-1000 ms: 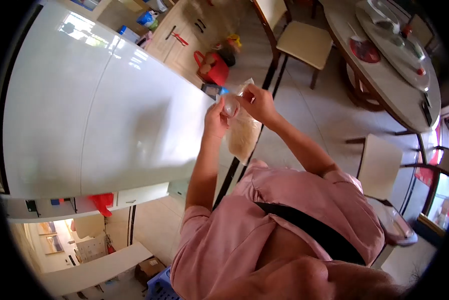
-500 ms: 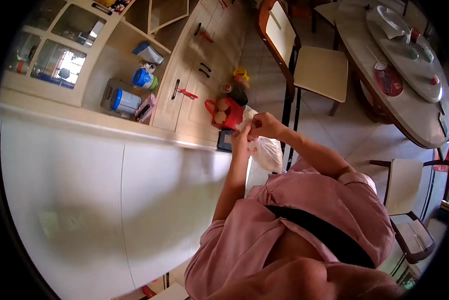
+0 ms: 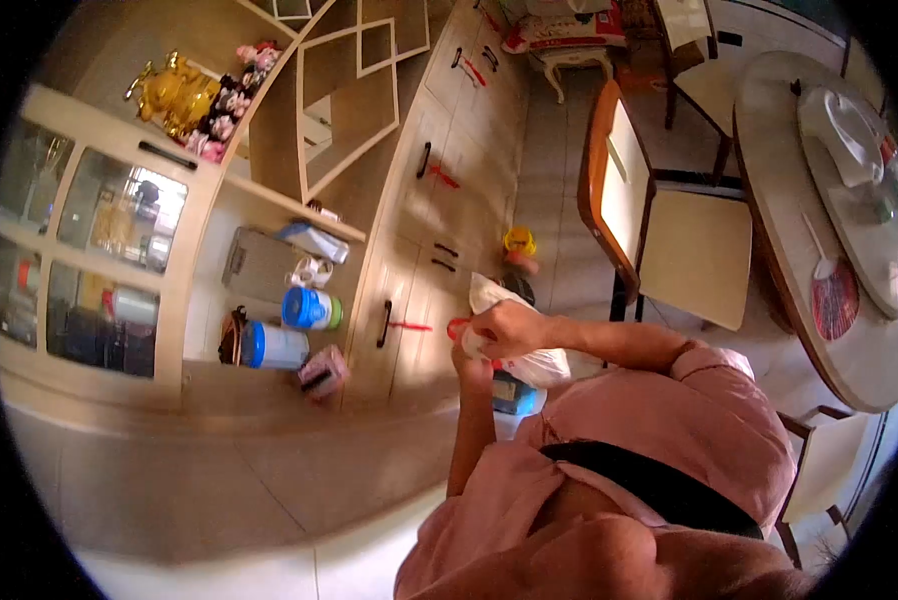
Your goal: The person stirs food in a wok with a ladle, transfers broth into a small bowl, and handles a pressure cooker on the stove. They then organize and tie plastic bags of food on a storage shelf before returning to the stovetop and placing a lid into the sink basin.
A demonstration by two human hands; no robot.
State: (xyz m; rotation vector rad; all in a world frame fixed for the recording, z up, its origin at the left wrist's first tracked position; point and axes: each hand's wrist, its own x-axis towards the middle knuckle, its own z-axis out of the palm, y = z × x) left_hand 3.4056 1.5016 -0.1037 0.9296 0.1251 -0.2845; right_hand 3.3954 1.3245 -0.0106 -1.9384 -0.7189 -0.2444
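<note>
Far L of my hands: glass-door cabinet, gold figurine above it; nearer, a shelf w/ a blue-lidded tin & pink box. Pale cupboard doors, black handles, red ties, come right up just L of me. L hand is raised, fingers mostly covered, so can't tell how far closed or what it grips. R hand is curled tight, pinching the white bag, which hangs below & R of my knuckles. Tiled floor beyond my hands. To R: cream-seated chair, then oval table w/ red fan. Hard to see: bag contents don't show thru; dark box under the bag's part hidden; red item behind my fingers barely peeks out; table's far R side & lower-R chair cut off by the black lens rim.
</note>
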